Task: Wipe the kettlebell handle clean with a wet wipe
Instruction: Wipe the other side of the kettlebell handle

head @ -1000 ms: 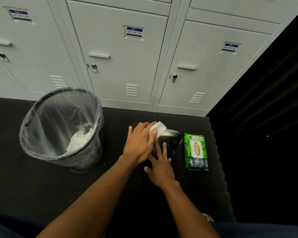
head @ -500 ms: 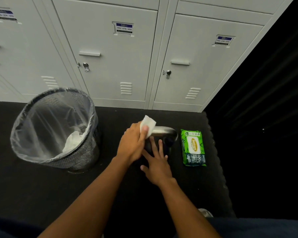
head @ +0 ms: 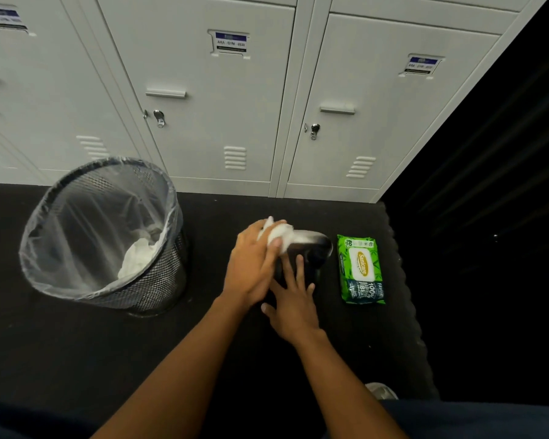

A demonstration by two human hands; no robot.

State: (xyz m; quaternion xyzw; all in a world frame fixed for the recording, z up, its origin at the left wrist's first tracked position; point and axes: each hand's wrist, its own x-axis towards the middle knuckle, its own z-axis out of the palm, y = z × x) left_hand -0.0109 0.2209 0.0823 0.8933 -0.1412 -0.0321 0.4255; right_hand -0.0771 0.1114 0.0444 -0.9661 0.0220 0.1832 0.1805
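A black kettlebell stands on the dark floor mat, its shiny handle at the top. My left hand presses a crumpled white wet wipe onto the left part of the handle. Just below it, my right hand lies flat on the kettlebell's body with fingers spread, holding nothing. Both hands hide most of the kettlebell.
A green pack of wet wipes lies right of the kettlebell. A black mesh bin with a clear liner and used wipes inside stands to the left. Grey lockers line the back. The mat's edge runs along the right.
My left hand has rubbed the wipe along the handle, from lifted at its left end to bunched down on it. My right hand stays on the kettlebell's body.
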